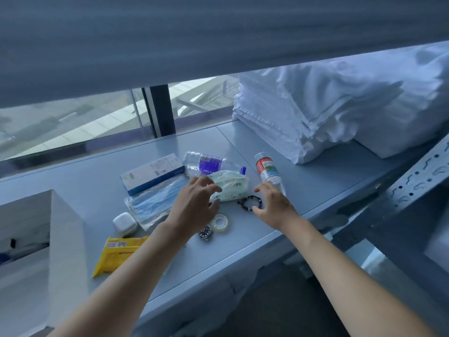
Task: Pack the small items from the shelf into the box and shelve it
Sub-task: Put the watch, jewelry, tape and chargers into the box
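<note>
Tape roll (220,222), watch (205,232), folded linens (328,113) beside hands

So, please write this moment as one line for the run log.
stage: reaching | left hand: open, over tissue pack | right hand: open, near bead bracelet | items on shelf | box: at left

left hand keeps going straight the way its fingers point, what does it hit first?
Most likely the green tissue pack: the left hand hovers with fingers spread right at its near edge. The purple-label bottle lies just behind it. Height above the shelf is unclear from one view.
</note>
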A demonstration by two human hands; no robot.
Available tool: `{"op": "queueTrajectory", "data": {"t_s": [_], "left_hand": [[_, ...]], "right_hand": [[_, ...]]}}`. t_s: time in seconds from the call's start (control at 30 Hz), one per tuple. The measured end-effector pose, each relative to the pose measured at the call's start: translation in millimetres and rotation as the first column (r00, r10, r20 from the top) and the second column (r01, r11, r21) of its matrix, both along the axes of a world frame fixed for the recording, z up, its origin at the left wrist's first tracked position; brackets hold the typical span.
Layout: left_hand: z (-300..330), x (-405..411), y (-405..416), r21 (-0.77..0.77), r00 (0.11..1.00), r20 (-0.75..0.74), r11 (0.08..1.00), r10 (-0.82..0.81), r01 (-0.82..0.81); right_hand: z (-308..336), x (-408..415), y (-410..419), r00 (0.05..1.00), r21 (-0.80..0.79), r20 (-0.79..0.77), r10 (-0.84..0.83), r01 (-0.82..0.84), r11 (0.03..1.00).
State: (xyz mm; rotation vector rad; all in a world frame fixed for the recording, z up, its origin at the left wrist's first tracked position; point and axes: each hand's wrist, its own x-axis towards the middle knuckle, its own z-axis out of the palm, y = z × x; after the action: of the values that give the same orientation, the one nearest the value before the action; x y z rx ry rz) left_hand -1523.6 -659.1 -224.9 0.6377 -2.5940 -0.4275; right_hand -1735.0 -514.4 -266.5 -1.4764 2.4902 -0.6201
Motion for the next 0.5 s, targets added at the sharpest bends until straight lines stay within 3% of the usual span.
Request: {"op": "queueTrajectory", "data": {"t_s": [0.23,0.5], "left_hand": [[-30.1,-27.5,23.2,0.056,0.997,0.07,0.998,0.018,-0.022],[-51.6,-39.5,38.7,0.09,0.991,0.132,0.995,0.024,-0.036]], "right_hand": [[-22.5,-23.1,-2.7,0.994,0.153,-0.011,0.112,-0.109,0.982],[-40.7,-32.1,-4.3,0.98,0.078,-0.064,0.187,-0.182,0.98]]}}
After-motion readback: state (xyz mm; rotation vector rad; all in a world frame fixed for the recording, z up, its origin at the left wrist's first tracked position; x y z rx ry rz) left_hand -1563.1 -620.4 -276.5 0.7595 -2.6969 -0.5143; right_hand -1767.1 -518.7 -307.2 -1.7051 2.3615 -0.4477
